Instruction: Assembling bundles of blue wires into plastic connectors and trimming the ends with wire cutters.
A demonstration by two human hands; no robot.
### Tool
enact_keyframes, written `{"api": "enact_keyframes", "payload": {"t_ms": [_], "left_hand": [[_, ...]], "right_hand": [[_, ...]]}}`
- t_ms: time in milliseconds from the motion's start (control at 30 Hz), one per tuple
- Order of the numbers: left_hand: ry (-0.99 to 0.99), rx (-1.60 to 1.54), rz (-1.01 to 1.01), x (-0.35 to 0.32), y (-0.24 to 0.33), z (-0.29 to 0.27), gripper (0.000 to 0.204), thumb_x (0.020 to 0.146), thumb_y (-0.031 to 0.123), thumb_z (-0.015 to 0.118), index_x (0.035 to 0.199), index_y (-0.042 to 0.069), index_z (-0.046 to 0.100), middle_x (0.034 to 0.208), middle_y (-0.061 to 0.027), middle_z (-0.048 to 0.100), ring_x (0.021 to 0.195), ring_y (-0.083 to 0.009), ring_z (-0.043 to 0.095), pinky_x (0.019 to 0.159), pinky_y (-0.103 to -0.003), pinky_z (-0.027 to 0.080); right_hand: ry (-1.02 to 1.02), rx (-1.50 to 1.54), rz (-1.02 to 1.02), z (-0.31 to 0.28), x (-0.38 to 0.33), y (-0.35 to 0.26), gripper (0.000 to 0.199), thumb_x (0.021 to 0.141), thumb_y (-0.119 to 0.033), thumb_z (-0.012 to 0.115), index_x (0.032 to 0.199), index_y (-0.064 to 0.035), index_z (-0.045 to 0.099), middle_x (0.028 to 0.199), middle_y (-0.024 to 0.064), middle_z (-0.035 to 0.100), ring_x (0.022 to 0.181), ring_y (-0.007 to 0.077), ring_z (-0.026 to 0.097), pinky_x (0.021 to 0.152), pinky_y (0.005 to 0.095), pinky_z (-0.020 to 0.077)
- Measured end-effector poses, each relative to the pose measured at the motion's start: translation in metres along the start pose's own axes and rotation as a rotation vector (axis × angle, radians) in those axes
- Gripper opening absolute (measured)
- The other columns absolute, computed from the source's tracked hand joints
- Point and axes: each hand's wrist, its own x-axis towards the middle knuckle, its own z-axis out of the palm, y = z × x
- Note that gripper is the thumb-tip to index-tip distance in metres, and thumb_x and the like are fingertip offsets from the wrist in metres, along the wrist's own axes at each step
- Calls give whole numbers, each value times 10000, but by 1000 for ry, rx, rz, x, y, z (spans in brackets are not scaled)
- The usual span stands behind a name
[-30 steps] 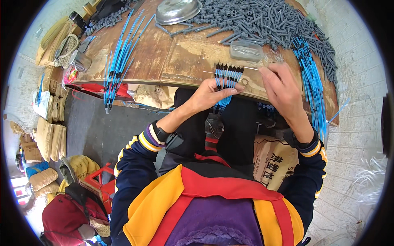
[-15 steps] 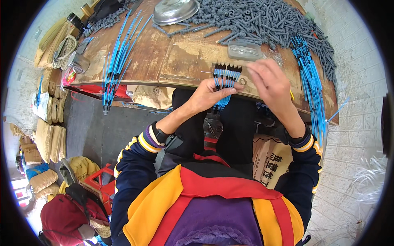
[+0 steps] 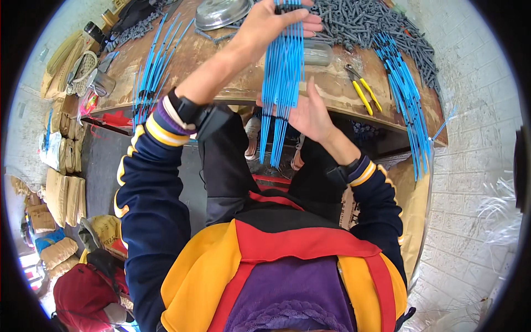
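Observation:
A bundle of thin blue plastic rods with black bands (image 3: pixel 285 66) hangs from my left hand (image 3: pixel 271 27), raised over the far part of the table. My left thumb lies across the bundle's black upper end, with the fingers behind it. Lower down, my right hand (image 3: pixel 310 116) is at the table's near edge, palm up and thumb apart. Its fingers pass behind the rods, so they are mostly hidden, with a fingertip showing on the left side. The rods' lower ends hang free below that hand, above the floor between my legs.
Yellow-handled pliers (image 3: pixel 363 89) lie on the wooden table (image 3: pixel 232 74). More blue rods rest at the left (image 3: pixel 152 69) and overhang the right edge (image 3: pixel 406 99). Grey plastic pieces (image 3: pixel 359 25) are heaped at the back, near a metal bowl (image 3: pixel 221 14) and a clear box (image 3: pixel 318 54).
My left hand has moved up and away, drawing the rod bundle from below the table edge into full view. My right hand has come down and left, behind the rods. The pliers are now uncovered.

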Motion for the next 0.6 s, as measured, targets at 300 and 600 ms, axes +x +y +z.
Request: {"api": "enact_keyframes", "payload": {"t_ms": [300,600], "left_hand": [[-115,-137,88,-117,-6,6,144,898,42,626,1015,-28,676,1077,-160,697,950,-214,676,868,-353,542],[-213,267,172,-118,-99,-15,130,868,-6,635,979,-34,696,1012,-158,712,1003,-183,658,890,-320,523]], "right_hand": [[183,-539,-171,27,-37,28,902,945,-704,157,1410,35,386,1328,166,554,1240,278,518,1089,378,339],[148,-517,-139,-44,-24,41,692,1015,-544,268,1320,47,459,1249,148,595,1160,249,561,1041,377,395]]}}
